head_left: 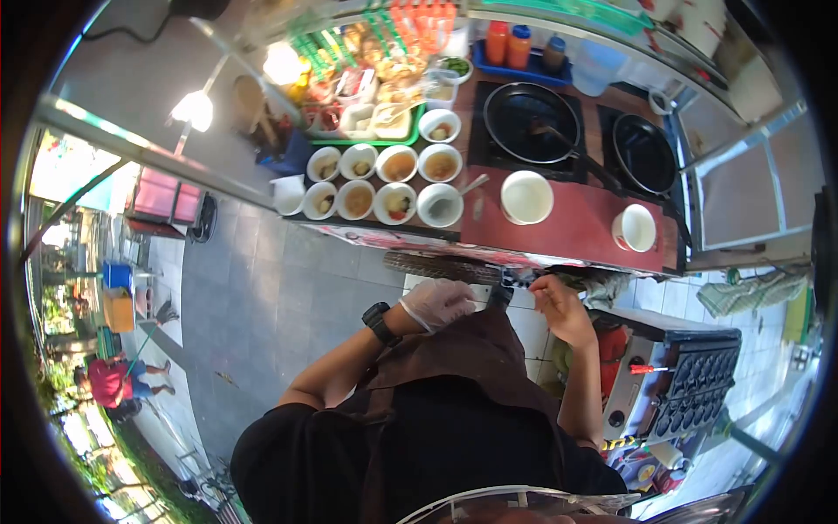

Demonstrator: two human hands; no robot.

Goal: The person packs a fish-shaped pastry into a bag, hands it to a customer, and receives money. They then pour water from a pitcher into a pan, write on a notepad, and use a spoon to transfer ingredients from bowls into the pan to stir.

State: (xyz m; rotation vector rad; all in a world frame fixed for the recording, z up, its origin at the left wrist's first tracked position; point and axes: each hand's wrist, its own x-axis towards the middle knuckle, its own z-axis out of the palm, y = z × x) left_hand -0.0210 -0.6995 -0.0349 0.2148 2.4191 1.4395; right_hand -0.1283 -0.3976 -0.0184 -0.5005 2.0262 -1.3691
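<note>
My left hand [436, 306], in a thin clear plastic glove and with a black watch [380, 324] at the wrist, hovers over my brown apron [463, 349]. Its fingers are loosely bent, and I see nothing in them. My right hand [563, 310] is bare and raised opposite, fingertips bent together; whether something small is between them I cannot make out. Beyond both hands is the counter's front edge. A white paper bowl [527, 197] and a smaller white cup [635, 229] stand on the red-brown mat [576, 218].
Several filled white cups [399, 162] stand in rows, left on the counter. Behind are a green tray [410, 131] of ingredients, a large pan [532, 122], a small pan [644, 154] and sauce bottles [518, 48]. A molded griddle [694, 384] stands right; a person [109, 382] is far left.
</note>
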